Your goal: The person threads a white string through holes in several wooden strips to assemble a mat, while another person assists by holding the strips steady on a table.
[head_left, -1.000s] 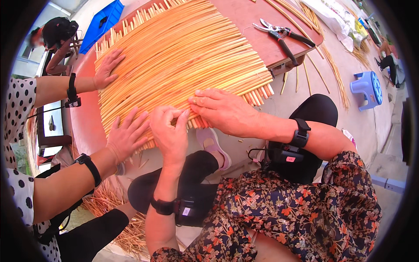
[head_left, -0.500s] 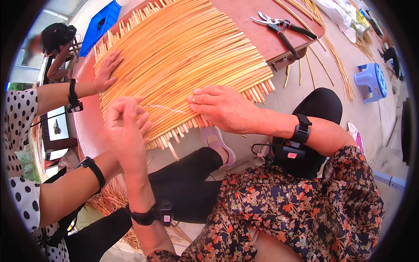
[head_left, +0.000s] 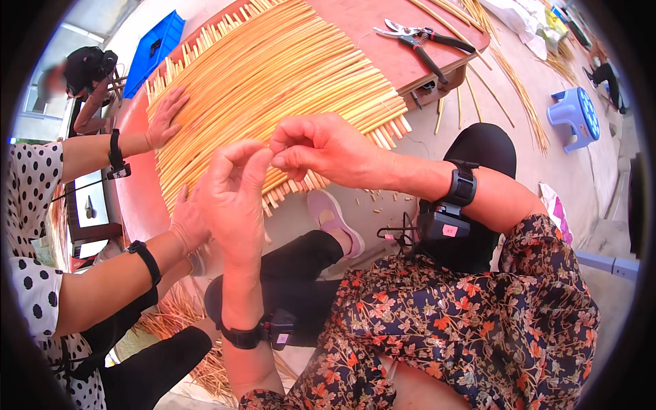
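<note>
Pinching by a wide stick mat, ends uneven
Left hand, right hand: each grip pinched closed, can't tell on what

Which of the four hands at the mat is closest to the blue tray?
The coworker's upper hand, on the mat at its left edge; the coworker's lower hand and the wearer's left hand and right hand are farther away.

On my feed I see a mat of straw-yellow stalks. It lies on a reddish table, ends uneven.
</note>
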Demonstrator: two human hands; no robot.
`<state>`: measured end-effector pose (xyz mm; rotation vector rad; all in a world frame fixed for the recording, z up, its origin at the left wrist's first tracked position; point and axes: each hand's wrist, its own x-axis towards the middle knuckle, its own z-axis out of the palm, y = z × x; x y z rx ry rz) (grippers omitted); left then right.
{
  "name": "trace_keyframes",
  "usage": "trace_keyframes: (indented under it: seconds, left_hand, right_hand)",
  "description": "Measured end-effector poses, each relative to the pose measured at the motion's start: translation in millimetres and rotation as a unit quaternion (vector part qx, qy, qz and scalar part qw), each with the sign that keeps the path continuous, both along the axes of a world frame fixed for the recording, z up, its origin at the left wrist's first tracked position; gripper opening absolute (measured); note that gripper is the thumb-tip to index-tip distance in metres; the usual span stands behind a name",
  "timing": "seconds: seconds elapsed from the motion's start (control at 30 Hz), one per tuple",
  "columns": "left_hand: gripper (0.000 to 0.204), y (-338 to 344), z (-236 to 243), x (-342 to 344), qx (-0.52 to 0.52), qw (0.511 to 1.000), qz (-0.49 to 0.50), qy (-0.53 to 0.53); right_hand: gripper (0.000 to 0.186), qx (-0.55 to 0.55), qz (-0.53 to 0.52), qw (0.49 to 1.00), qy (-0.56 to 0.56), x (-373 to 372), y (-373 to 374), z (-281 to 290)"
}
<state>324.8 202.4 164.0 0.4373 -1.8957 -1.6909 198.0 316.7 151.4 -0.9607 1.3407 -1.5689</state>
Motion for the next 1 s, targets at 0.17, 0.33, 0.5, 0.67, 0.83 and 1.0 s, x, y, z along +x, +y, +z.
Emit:
trace_keyframes:
  seconds: [0.17, 0.33, 0.5, 0.67, 0.83, 1.0]
  left_hand:
    - [0.024, -8.8, -49.9, 0.8, -0.222, 0.967, -0.041, -0.119]
    - [0.014, -16.6, -56.7, 20.4, -0.361, 0.920, 0.040, -0.150]
    - [0.008, -16.1, -66.3, 6.2, -0.470, 0.869, 0.082, -0.134]
    - [0.015, -32.7, -39.2, 10.7, -0.174, 0.977, 0.091, -0.086]
    - [0.014, -41.7, -18.0, 24.9, -0.008, 0.999, -0.011, -0.049]
    - [0.012, -58.8, -25.7, 34.4, 0.110, 0.992, -0.020, -0.058]
  right_hand:
    - [0.010, -0.076, -0.049, 0.993, -0.073, -5.2, 7.0, 16.5]
    - [0.013, -0.224, -0.037, 0.968, -0.111, -6.8, -2.9, 47.9]
    - [0.012, -0.157, -0.113, 0.977, -0.092, -65.3, 13.3, 51.4]
    - [0.009, -0.173, -0.098, 0.971, -0.133, -70.1, 7.6, 51.9]
    - [0.010, -0.085, -0.094, 0.982, -0.137, -63.0, 9.0, 12.4]
    - [0.010, 0.056, -0.022, 0.996, -0.060, -47.3, -7.7, -26.3]
